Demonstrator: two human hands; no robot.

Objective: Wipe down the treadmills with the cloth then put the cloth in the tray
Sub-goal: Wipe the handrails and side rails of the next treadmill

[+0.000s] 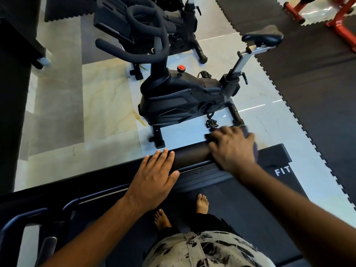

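At the near left, the left hand [154, 176] lies flat on the treadmill [240, 199], fingers straight and together. The fingertips rest on the left end of the padded black handrail [190, 156] and grasp nothing. Beyond the rail, on the pale tiled floor, stands a black exercise bike [183, 97] with a red knob [181, 68] on its housing. A second bike [154, 22] stands farther back.

Right of the left hand, the right hand [233, 151] is blurred and lies on top of the same rail. It covers a dark purplish cloth [253, 143], which peeks out along the hand's right edge. The fingers bend over the rail's far side, but the blur hides whether they clasp the cloth or only press it.

Two bare feet [202, 203] stand on the belt below. Dark interlocking mats [308, 74] lie at the right, with a red frame [339, 18] at the far right.
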